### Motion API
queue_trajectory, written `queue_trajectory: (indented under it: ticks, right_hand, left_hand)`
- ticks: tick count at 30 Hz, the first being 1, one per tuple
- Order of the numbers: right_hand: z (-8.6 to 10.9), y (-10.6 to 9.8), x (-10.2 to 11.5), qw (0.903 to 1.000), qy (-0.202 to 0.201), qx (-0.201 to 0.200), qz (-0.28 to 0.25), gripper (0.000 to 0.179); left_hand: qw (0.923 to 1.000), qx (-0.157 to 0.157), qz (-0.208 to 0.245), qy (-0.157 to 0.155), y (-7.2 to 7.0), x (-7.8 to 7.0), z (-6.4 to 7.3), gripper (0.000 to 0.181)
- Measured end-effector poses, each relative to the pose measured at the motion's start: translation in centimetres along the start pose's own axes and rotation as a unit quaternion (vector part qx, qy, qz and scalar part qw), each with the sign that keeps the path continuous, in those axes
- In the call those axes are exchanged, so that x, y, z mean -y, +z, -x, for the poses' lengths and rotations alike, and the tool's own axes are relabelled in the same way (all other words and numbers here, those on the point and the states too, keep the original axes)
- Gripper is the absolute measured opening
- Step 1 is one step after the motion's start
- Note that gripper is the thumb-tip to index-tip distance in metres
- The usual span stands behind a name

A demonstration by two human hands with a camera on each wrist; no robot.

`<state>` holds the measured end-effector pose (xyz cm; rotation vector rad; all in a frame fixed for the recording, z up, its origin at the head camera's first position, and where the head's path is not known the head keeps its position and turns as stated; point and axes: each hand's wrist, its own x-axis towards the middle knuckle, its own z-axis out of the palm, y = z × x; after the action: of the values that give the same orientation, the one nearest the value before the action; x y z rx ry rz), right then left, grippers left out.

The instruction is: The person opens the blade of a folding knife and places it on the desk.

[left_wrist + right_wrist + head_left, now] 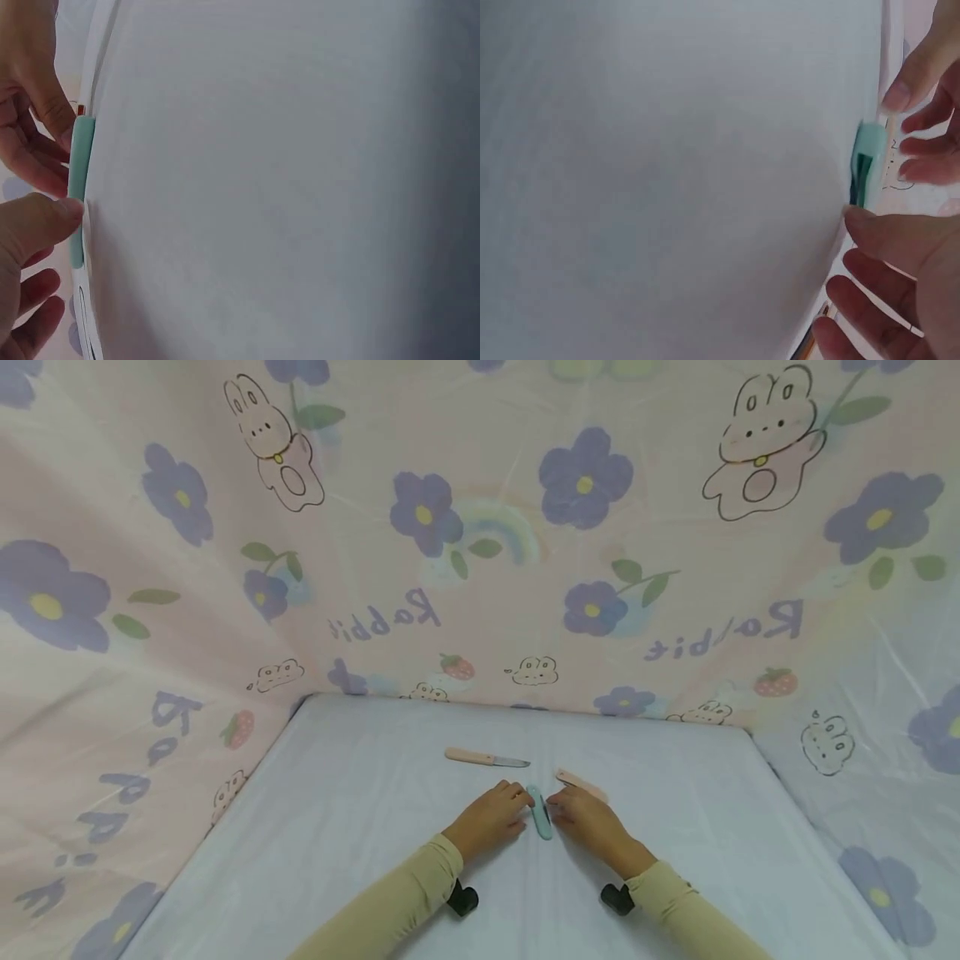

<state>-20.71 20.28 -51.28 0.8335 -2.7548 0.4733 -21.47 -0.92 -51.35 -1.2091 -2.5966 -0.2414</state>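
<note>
A mint-green folding knife lies between the two hands on the white tabletop; a dark slot shows along its right side. The fingertips of my left hand reach the knife's left edge, while its thumb stands a little apart. My right hand is close on the other side, fingers loosely bent and spread. From the right wrist, the thumb of that right hand appears at the lower end of the mint knife, which looks slightly blurred. In the left wrist view the left thumb overlaps the green handle.
Beyond the left hand lies a pink-handled knife with its blade out, pointing right. Another pink handle lies just behind the right hand, partly hidden by it. Patterned cloth rises at the back and both sides of the white tabletop.
</note>
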Motion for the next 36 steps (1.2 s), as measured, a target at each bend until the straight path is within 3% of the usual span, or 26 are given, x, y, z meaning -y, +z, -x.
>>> queue_trajectory:
  ticks: [5, 15, 29, 36]
  right_hand:
    - [0.0, 0.2, 0.0, 0.9997, -0.022, -0.010, 0.001, 0.028]
    - [-0.1, 0.3, 0.6, 0.9999, -0.010, -0.001, -0.008, 0.028]
    - [0.2, 0.6, 0.3, 0.9993, -0.021, 0.022, -0.024, 0.027]
    - [0.4, 0.5, 1.1, 0.9981, -0.001, 0.035, -0.050, 0.023]
  left_hand:
    - [1.0000, 0.005, 0.007, 0.000, 0.1, -0.4, -0.4, 0.030]
    - [0.9998, -0.014, 0.016, 0.006, 0.2, -0.6, -0.6, 0.026]
    - [0.9995, 0.003, 0.031, -0.001, 0.5, -0.4, -0.9, 0.028]
    - [0.9996, -0.001, 0.029, 0.000, 1.0, 0.1, -1.5, 0.033]
